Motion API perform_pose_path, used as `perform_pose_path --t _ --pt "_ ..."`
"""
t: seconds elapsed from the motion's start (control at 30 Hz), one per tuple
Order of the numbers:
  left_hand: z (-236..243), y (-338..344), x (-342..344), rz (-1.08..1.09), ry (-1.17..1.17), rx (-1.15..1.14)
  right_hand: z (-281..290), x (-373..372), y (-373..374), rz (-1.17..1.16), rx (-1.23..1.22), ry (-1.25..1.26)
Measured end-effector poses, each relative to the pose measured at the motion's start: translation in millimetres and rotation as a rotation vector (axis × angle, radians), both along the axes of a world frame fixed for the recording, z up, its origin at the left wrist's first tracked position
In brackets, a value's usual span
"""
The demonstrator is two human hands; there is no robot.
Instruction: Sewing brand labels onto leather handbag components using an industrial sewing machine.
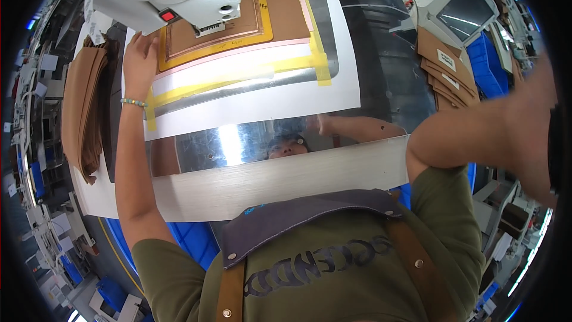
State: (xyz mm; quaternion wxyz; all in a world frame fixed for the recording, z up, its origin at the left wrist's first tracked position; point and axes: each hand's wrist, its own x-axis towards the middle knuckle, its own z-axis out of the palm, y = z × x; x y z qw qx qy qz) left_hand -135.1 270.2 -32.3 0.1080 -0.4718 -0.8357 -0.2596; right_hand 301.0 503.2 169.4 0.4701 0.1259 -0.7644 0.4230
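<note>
My left hand (142, 53), with a beaded bracelet on its wrist, lies flat at the left edge of a brown sheet (291, 6). Its fingers reach toward the white machine head (208, 9), which partly hides the fingertips. On the brown sheet sits a yellow template frame (266, 28) with a rectangular opening, partly beneath the machine head. Yellow tape (238, 68) borders the sheet along its front and right sides. My right forearm (476, 125) is bent up toward the right rim, wearing a dark band; the hand itself is out of the picture.
Stacked brown pieces (83, 107) stand left of the work. At right are more brown pieces with white labels (444, 62), a tilted screen (466, 9) and a blue bin (488, 65). A shiny metal plate (262, 143) runs along the near side of the white sheet (339, 92).
</note>
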Motion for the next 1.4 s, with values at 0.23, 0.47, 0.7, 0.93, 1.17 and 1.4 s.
perform_pose_path --t 0.23,0.47,0.7,0.93,1.17,1.4 --pt "-23.9 -12.8 -12.0 0.01 0.15 -0.19 -124.9 -43.1 47.9 -0.53 0.289 -0.565" --pt "-22.0 15.2 36.0 -0.019 0.188 -0.195 -188.6 -29.2 80.5 -0.556 0.182 -0.662" --pt "-22.4 53.5 74.3 0.016 0.145 0.031 -184.8 -14.2 93.8 -0.593 0.073 -0.714" --pt "0.4 32.6 30.1 0.282 0.207 0.016 -196.4 -15.3 100.9 -0.631 0.206 -0.677" --pt "61.5 -140.0 72.5 0.048 -0.675 0.248 -195.0 -18.4 105.1 -0.571 0.235 -0.655" --pt "55.7 -288.2 194.7 0.157 -1.196 0.55 -156.6 -36.9 61.0 -0.43 0.326 -0.707"
